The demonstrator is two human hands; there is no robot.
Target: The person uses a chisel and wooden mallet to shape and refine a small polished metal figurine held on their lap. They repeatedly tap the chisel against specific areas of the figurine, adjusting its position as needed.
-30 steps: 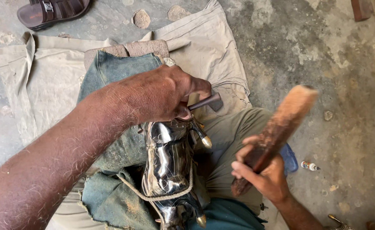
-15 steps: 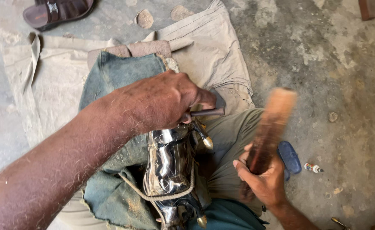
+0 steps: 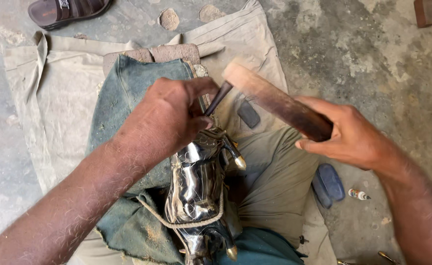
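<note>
We see a shiny dark silver metal figure (image 3: 196, 191) with brass-yellow tips, looped by a pale tan cord (image 3: 196, 223). Under the figure lies faded blue-green denim cloth (image 3: 127, 93), dusted with yellowish grit. Beyond the figure spreads a khaki sheet (image 3: 54, 88) over mottled grey concrete floor (image 3: 363, 59). Above the figure, the wooden mallet (image 3: 275, 100) runs from pale pinkish end to dark brown. Right of the figure sits a dark blue pad (image 3: 328, 184); far above it, a brown sandal (image 3: 66, 10).
</note>
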